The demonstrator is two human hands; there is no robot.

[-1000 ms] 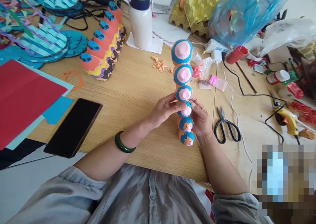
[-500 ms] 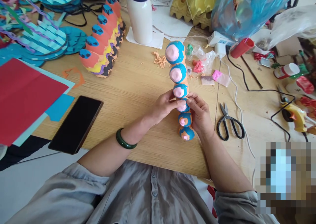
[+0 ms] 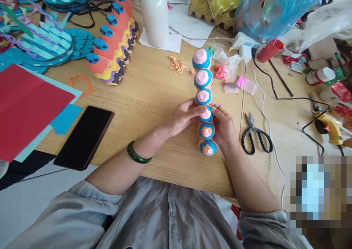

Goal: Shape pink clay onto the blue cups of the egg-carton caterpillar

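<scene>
Between my hands is a clay-covered egg-carton strip (image 3: pixel 203 96), a row of several bumps coated in blue with pink clay tops. Orange clay shows along its sides and around the pink on the two nearest bumps. My left hand (image 3: pixel 183 116) grips its left side, thumb lying on the fourth bump's pink top. From the right, my right hand (image 3: pixel 223 122) holds the same strip, its thumb and finger at that bump's edge. The fingers underneath are hidden. Black-handled scissors (image 3: pixel 255 134) lie to the right of my right hand.
A similar orange, yellow and black strip (image 3: pixel 112 40) sits at the back left. Nearer are a phone (image 3: pixel 84 137) and red paper (image 3: pixel 33 110). A white bottle (image 3: pixel 154 20) stands behind. Cables (image 3: pixel 275 89), orange scraps (image 3: pixel 177 64) and a glue gun (image 3: pixel 328 126) also lie about.
The strip has turned so its pink tops face up more squarely, and its far end has swung slightly right. Both hands keep hold near the fourth bump.
</scene>
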